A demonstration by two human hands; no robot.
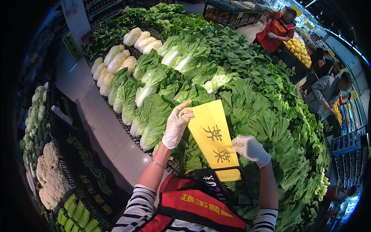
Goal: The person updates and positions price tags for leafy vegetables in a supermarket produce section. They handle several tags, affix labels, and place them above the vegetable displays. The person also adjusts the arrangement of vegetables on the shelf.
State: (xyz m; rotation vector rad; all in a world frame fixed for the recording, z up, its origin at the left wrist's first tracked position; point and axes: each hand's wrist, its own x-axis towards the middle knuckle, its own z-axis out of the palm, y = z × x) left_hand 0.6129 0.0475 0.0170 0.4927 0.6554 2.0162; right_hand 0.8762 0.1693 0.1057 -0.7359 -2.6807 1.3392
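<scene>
My left hand [177,124], in a thin white glove, pinches the upper left corner of a yellow paper sign [213,133] that bears handwriting. My right hand [251,149], gloved too, grips the right edge of the sign lower down. The sign's lower end meets the frame of a black price board [213,185] with white digits, which stands in front of my red apron [200,206]. Leafy greens [258,116] lie behind and to the right of the sign. Romaine-like leafy cabbages [153,113] are heaped to the left of my left hand.
Pale napa cabbages [117,62] line the display's far left. A tiled aisle [101,116] separates it from a stand with cauliflower [52,177] and green gourds [76,213]. A person in a red apron [275,30] stands at the back right, near yellow fruit [298,52]; a person in grey [323,91] bends farther right.
</scene>
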